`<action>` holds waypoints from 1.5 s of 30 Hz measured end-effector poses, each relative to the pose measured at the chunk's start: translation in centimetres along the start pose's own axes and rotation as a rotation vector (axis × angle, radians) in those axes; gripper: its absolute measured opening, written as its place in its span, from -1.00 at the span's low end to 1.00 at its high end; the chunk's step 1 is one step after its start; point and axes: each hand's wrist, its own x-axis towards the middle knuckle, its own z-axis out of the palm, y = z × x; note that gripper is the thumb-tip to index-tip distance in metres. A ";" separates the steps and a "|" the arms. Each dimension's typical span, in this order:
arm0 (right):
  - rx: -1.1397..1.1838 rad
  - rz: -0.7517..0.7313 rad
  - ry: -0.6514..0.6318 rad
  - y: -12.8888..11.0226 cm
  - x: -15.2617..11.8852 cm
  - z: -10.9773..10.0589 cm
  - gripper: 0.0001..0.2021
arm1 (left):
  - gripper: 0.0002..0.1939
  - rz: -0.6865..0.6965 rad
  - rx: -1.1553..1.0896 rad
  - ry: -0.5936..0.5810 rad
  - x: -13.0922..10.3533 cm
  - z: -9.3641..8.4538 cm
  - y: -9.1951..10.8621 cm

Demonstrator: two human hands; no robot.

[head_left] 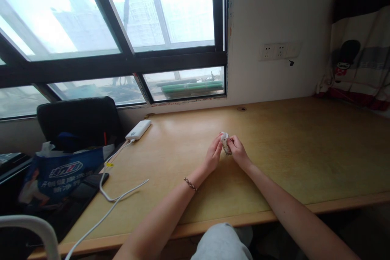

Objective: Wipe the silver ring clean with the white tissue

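Currently both hands pinch a small whitish object (226, 143) mid-frame, above the wooden desk (289, 150): left hand (214, 155) steadies, right hand (238, 152) grips. Looks like fiddling it open; next needs fine fingertip pull.

A white power bank (138, 129) with white cable (122, 197) lies on the pale yellow-tan counter (289, 150), beside a blue bag (61, 176) (white lettering) and a black chair back (79, 120).

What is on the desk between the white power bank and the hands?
Nothing: in the head view, only bare desk lies between the white power bank and the left hand, which meets the right hand on a small object.
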 end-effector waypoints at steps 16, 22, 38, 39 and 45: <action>0.580 0.383 0.037 -1.7 0.6 -0.5 -0.68 | -0.55 0.593 0.720 -0.335 -0.5 -0.1 2.5; 0.666 0.402 0.090 -1.1 0.6 -0.8 -0.78 | -0.54 0.583 0.663 -0.228 -0.7 0.0 2.1; 0.116 0.057 0.044 -1.8 0.1 -0.4 -0.74 | -0.61 -0.208 -0.276 0.018 -0.3 1.1 0.6; -0.048 -0.024 0.046 -1.8 -0.1 -0.3 -0.74 | -0.61 -0.249 -0.335 0.035 -0.1 1.2 0.2; -1.058 -0.547 -0.178 -2.7 -1.5 0.3 -0.82 | -0.62 -0.464 -0.711 0.032 0.1 1.1 -0.8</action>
